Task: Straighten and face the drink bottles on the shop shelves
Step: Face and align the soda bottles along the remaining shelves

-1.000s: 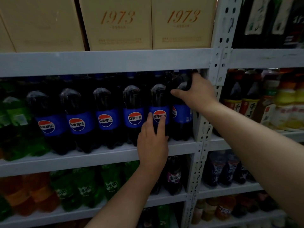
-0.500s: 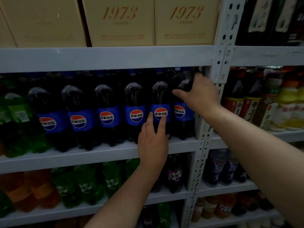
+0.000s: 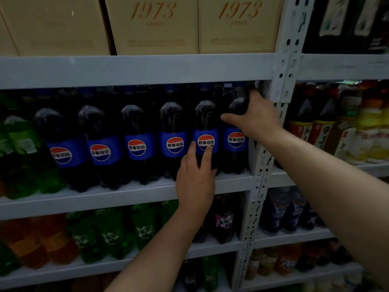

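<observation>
Six cola bottles (image 3: 136, 144) in a row on the shelf board (image 3: 126, 194), all upright, long axes vertical, caps up under the board above, blue labels with the round logo facing outward.

Right hand (image 3: 257, 121) clamped over the shoulder of the end bottle (image 3: 235, 148), hard by the post (image 3: 262, 163): thumb stretched leftward across the front, fingers curled round the far side. Logo of that bottle just below the right palm, square to the front.

Left hand (image 3: 195, 186) lower down, laid against the next bottle (image 3: 205, 119), directly left of the right hand: fingers straight, slightly spread, pointing up, tips touching the label's lower part, heel of the palm over the board's front lip. Not wrapped round the bottle, as far as visible.
</observation>
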